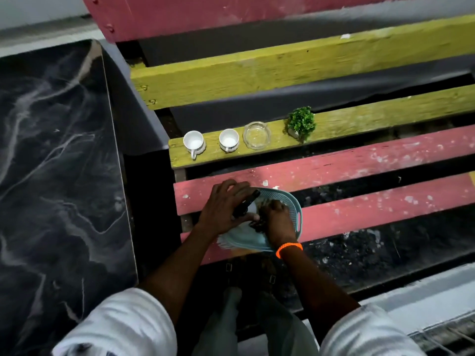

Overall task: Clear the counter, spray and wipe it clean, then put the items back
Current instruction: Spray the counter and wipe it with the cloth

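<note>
A teal plastic tray (295, 214) lies on the pink slats of a pallet bench. My left hand (223, 204) is shut on a spray bottle (248, 202) with a black trigger head and pale body, held over the tray's left part. My right hand (279, 218), with an orange band on the wrist, reaches into the tray, and its fingers curl onto a dull crumpled cloth (267, 201). The hands hide most of the tray's contents. The black marbled counter (56, 163) stretches along the left, with nothing on the part in view.
On a yellow slat (359, 122) behind the tray stand two white cups (194, 143) (229, 140), a glass ashtray (257, 135) and a small green plant (301, 122). Dark gaps run between the slats. My legs and white sleeves fill the bottom.
</note>
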